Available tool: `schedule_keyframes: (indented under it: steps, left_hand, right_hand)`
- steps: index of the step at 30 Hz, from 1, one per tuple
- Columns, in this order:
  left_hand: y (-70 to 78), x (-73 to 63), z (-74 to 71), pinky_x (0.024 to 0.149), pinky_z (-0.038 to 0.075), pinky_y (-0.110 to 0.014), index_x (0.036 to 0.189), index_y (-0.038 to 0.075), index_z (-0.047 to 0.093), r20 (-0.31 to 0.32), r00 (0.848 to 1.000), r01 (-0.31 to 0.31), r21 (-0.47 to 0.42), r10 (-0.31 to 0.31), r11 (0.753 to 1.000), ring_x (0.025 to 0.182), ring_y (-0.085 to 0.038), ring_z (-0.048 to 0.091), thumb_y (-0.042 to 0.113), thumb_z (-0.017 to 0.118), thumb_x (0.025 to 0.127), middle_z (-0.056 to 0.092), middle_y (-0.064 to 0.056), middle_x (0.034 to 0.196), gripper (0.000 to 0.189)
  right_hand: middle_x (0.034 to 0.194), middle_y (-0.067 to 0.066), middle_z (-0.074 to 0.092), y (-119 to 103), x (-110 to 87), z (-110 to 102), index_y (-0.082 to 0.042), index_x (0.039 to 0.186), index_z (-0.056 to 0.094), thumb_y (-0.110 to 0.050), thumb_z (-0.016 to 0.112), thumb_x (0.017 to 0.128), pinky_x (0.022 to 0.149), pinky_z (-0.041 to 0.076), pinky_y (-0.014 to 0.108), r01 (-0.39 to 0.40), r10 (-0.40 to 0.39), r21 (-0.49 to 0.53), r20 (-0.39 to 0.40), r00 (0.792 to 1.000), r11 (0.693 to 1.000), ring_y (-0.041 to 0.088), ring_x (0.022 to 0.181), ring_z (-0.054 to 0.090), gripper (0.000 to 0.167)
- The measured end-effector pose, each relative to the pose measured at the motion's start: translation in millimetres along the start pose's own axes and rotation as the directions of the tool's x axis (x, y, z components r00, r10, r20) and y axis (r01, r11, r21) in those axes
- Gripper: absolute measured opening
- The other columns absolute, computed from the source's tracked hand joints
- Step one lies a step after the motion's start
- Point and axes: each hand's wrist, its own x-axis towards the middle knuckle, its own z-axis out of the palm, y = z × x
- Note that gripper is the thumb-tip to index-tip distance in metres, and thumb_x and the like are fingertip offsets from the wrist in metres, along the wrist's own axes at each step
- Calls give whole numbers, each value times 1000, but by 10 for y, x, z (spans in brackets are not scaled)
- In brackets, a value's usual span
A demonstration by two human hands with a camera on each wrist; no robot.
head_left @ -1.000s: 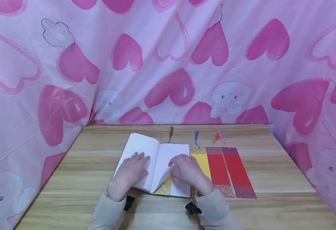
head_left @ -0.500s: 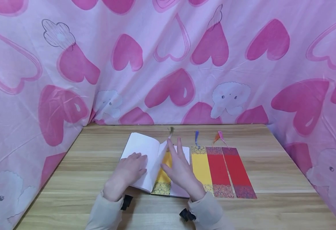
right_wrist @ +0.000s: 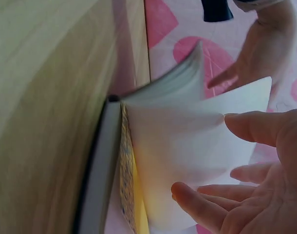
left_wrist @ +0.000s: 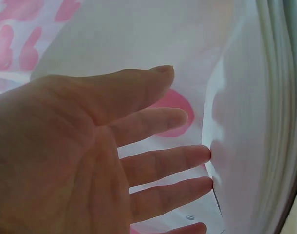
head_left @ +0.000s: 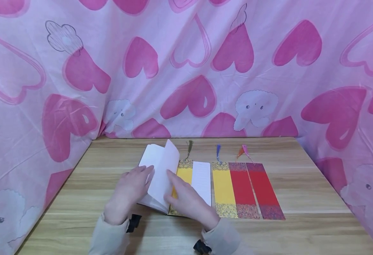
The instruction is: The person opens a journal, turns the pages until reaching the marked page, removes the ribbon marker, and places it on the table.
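Open white-paged notebook (head_left: 161,173): page now lifted upright by straight-fingered right hand (head_left: 186,200), uncovering yellow patterned bookmark (head_left: 184,177) (previously hidden); left hand (head_left: 129,193) spread, receiving page.

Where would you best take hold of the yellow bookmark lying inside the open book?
Probably at its far end by the tassel. The yellow bookmark in the book lies flat on the right page, its near end under the right hand, while the tasselled end juts past the book's top edge, so come from the far side.
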Motion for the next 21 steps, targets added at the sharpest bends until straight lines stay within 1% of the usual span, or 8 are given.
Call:
schedule_keyframes:
  steps: [4, 7, 10, 13, 17, 18, 19, 21]
  left_hand:
    - [7, -41, -56, 89, 47, -60, 132, 6, 60, -74, 997, -14, 12, 15, 1000, 116, -38, 57, 22, 58, 98, 62, -21, 123, 37]
    - [17, -74, -92, 84, 49, -59, 129, 6, 62, -158, 986, -47, 25, 51, 999, 110, -37, 61, 19, 64, 94, 65, -20, 117, 38]
    - [27, -100, -116, 78, 52, -57, 125, 5, 65, -250, 963, -93, 45, 101, 995, 102, -35, 64, 15, 69, 90, 67, -18, 111, 38]
    - [47, -99, -134, 74, 54, -54, 122, 4, 67, -339, 929, -140, 48, 148, 989, 97, -34, 66, 14, 71, 88, 69, -16, 106, 36]
    - [85, -53, -125, 75, 56, -48, 119, 4, 68, -417, 884, -220, 30, 212, 975, 92, -31, 68, 12, 72, 87, 70, -12, 104, 33]
    - [96, -38, -114, 76, 56, -48, 118, 4, 68, -423, 877, -241, 25, 228, 970, 92, -31, 68, 11, 72, 87, 70, -12, 105, 32]
    - [108, -23, -98, 77, 56, -47, 118, 3, 68, -421, 875, -258, 17, 241, 966, 92, -31, 68, 11, 72, 87, 70, -12, 105, 32]
    - [134, 7, -56, 81, 55, -45, 118, 4, 68, -394, 882, -282, -6, 257, 959, 96, -30, 67, 10, 71, 88, 70, -11, 108, 31]
  right_hand:
    - [157, 10, 31, -16, -15, 59, -12, 155, 26, -23, 61, 96, 112, 30, 40, 17, -16, -30, 33, 999, 999, 20, 141, 31, 70]
    - [157, 13, 30, -32, -26, 76, -13, 155, 28, -24, 61, 96, 112, 31, 41, 18, -16, -41, 53, 998, 999, 22, 142, 30, 68]
    - [157, 14, 29, -44, -31, 81, -12, 154, 30, -25, 61, 96, 112, 31, 41, 23, -20, -49, 69, 997, 999, 23, 142, 29, 67]
    - [157, 14, 29, -48, -36, 85, -13, 153, 33, -26, 62, 96, 111, 32, 41, 26, -19, -78, 86, 996, 997, 24, 142, 30, 65]
    - [157, 15, 28, -51, -42, 91, -14, 152, 36, -28, 64, 95, 110, 34, 43, 28, -14, -114, 118, 993, 993, 26, 140, 33, 65]
    - [157, 15, 27, -52, -44, 92, -14, 152, 35, -28, 64, 95, 110, 35, 43, 33, -17, -123, 127, 992, 992, 27, 140, 33, 65]
    - [157, 16, 26, -52, -46, 92, -14, 153, 35, -29, 64, 95, 110, 34, 43, 42, -24, -133, 136, 990, 990, 27, 140, 33, 66]
    - [158, 16, 23, -47, -54, 91, -14, 153, 33, -31, 63, 95, 110, 33, 42, 62, -38, -149, 157, 987, 987, 27, 142, 31, 67]
